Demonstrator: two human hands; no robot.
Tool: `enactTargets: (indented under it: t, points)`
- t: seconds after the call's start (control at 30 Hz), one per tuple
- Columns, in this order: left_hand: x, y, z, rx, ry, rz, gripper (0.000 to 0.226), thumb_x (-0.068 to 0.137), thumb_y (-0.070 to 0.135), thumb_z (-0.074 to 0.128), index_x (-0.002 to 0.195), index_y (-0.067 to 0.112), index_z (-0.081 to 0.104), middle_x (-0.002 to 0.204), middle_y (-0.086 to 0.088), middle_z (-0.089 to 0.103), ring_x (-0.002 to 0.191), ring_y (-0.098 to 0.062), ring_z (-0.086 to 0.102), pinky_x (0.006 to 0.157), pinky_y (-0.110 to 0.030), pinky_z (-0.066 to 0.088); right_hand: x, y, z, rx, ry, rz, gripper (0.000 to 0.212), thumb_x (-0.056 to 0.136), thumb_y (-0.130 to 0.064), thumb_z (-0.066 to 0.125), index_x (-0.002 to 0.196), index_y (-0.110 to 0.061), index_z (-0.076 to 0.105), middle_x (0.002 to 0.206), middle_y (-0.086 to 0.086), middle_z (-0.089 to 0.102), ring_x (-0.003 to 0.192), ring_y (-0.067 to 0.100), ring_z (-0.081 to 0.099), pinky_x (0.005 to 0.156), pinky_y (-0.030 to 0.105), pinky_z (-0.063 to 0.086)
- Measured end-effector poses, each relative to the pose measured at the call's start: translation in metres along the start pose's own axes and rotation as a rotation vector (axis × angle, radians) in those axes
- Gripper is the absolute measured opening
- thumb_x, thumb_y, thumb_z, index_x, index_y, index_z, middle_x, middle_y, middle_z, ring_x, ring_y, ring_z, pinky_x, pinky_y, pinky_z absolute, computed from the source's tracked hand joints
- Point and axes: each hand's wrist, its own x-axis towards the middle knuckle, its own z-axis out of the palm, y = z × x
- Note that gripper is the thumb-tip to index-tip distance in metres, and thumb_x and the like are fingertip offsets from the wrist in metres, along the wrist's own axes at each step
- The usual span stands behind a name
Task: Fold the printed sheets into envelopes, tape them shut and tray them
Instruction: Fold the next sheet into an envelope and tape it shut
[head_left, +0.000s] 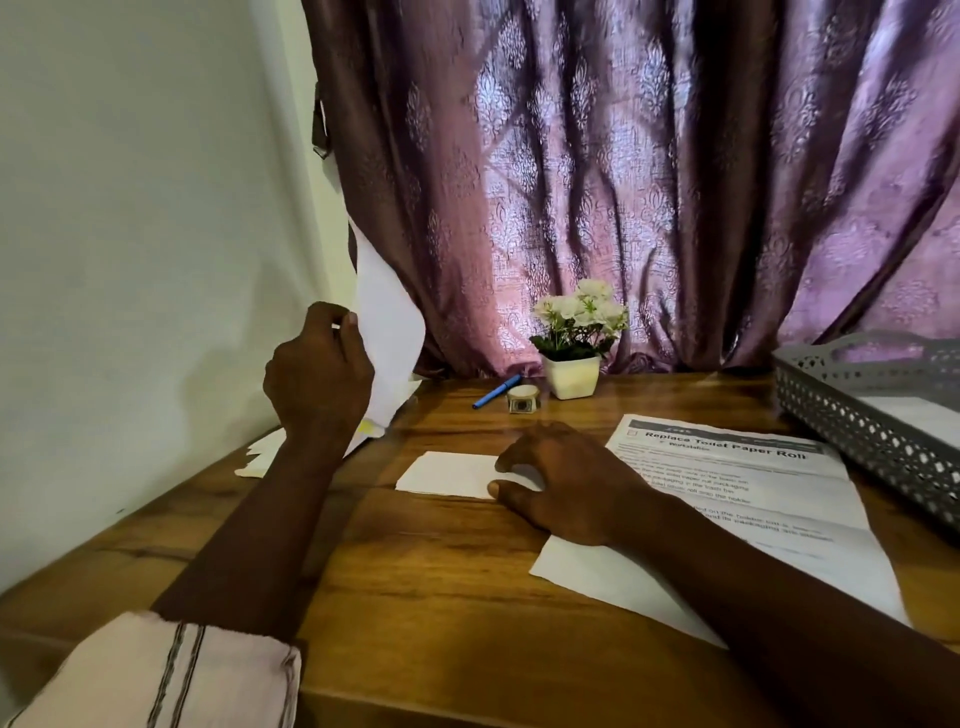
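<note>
My left hand is raised at the left and pinches a white sheet, which stands upright in front of the curtain. My right hand rests flat on the right end of a small folded white paper at the middle of the wooden table. A printed sheet headed "Replace Toilet Paper Roll" lies unfolded to the right, partly under my right forearm. The grey perforated tray stands at the far right with a white paper inside. A small tape roll sits behind the folded paper.
A blue pen and a white pot of white flowers stand near the tape at the back. More white papers lie at the table's left edge by the wall. A purple curtain hangs behind the table.
</note>
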Motion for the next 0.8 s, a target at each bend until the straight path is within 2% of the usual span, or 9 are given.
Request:
enactTargets:
  t: [0.13, 0.27, 0.37, 0.43, 0.5, 0.57, 0.67, 0.73, 0.8]
  points:
    - [-0.006, 0.003, 0.009, -0.31, 0.035, -0.053, 0.028, 0.105, 0.035, 0.051, 0.111, 0.012, 0.065, 0.08, -0.005, 0.071, 0.066, -0.017, 0.063, 0.067, -0.027, 0.047, -0.002, -0.001, 0.0, -0.016, 0.029, 0.009, 0.046, 0.095, -0.062, 0.056, 0.13, -0.033, 0.063, 0.143, -0.009, 0.054, 0.137, 0.014, 0.042, 0.111, 0.035, 0.037]
    - [-0.009, 0.008, 0.023, -0.684, -0.102, -0.296, 0.022, 0.105, 0.026, 0.053, 0.111, 0.009, 0.066, 0.098, 0.002, 0.065, 0.087, -0.009, 0.061, 0.078, -0.013, 0.048, -0.005, -0.003, -0.003, 0.076, 0.192, 0.014, 0.044, 0.098, -0.062, 0.049, 0.132, -0.037, 0.06, 0.137, -0.008, 0.059, 0.125, 0.012, 0.052, 0.102, 0.038, 0.046]
    - [-0.021, 0.016, 0.034, -0.788, -0.279, -0.414, 0.014, 0.106, 0.024, 0.053, 0.103, 0.016, 0.065, 0.092, 0.004, 0.064, 0.081, -0.001, 0.057, 0.069, -0.003, 0.044, -0.006, -0.009, -0.013, 0.558, 0.394, 0.09, 0.037, 0.098, -0.061, 0.051, 0.133, -0.048, 0.05, 0.119, -0.004, 0.071, 0.105, 0.013, 0.069, 0.09, 0.044, 0.057]
    - [-0.035, 0.024, 0.042, -0.901, -0.423, -0.43, 0.015, 0.105, 0.025, 0.056, 0.1, 0.016, 0.067, 0.084, 0.009, 0.064, 0.076, -0.001, 0.055, 0.067, -0.011, 0.046, -0.006, -0.008, -0.021, 0.959, 0.47, 0.163, 0.039, 0.093, -0.057, 0.059, 0.13, -0.048, 0.049, 0.109, 0.0, 0.074, 0.093, 0.017, 0.075, 0.078, 0.041, 0.062]
    - [-0.048, 0.033, 0.046, -0.96, -0.549, -0.354, 0.015, 0.104, 0.025, 0.058, 0.098, 0.015, 0.068, 0.074, 0.012, 0.06, 0.067, 0.002, 0.051, 0.063, -0.017, 0.044, -0.009, -0.007, -0.028, 1.041, 0.604, 0.167, 0.049, 0.094, -0.042, 0.063, 0.139, -0.036, 0.045, 0.107, 0.0, 0.071, 0.087, 0.014, 0.075, 0.069, 0.029, 0.06]
    - [-0.058, 0.043, 0.047, -0.982, -0.646, -0.241, 0.014, 0.103, 0.023, 0.06, 0.096, 0.013, 0.068, 0.063, 0.014, 0.056, 0.057, 0.004, 0.046, 0.056, -0.015, 0.04, -0.012, 0.0, -0.031, 0.804, 0.836, 0.151, 0.057, 0.097, -0.024, 0.068, 0.147, -0.025, 0.04, 0.112, -0.003, 0.065, 0.097, 0.016, 0.07, 0.076, 0.031, 0.059]
    - [-0.07, 0.054, 0.046, -1.003, -0.742, -0.083, 0.012, 0.101, 0.017, 0.064, 0.096, 0.008, 0.07, 0.066, 0.013, 0.062, 0.059, 0.006, 0.053, 0.057, -0.013, 0.043, -0.016, 0.01, -0.038, 0.355, 1.107, 0.168, 0.058, 0.086, -0.021, 0.069, 0.141, -0.019, 0.048, 0.121, 0.006, 0.053, 0.113, 0.029, 0.056, 0.095, 0.051, 0.051]
    - [-0.076, 0.055, 0.047, -1.004, -0.825, -0.004, 0.011, 0.099, 0.018, 0.066, 0.098, 0.008, 0.072, 0.065, 0.012, 0.065, 0.059, 0.005, 0.053, 0.055, -0.017, 0.043, -0.02, 0.008, -0.049, -0.047, 1.199, 0.261, 0.057, 0.082, -0.026, 0.069, 0.137, -0.017, 0.053, 0.132, 0.013, 0.048, 0.127, 0.028, 0.045, 0.105, 0.05, 0.041]
    - [-0.08, 0.055, 0.051, -0.931, -0.895, 0.145, 0.011, 0.098, 0.024, 0.068, 0.101, 0.014, 0.074, 0.067, 0.012, 0.065, 0.059, 0.002, 0.053, 0.056, -0.022, 0.043, -0.026, 0.006, -0.057, -0.307, 1.157, 0.217, 0.056, 0.082, -0.031, 0.068, 0.135, -0.019, 0.056, 0.144, 0.014, 0.046, 0.138, 0.032, 0.038, 0.11, 0.049, 0.031]
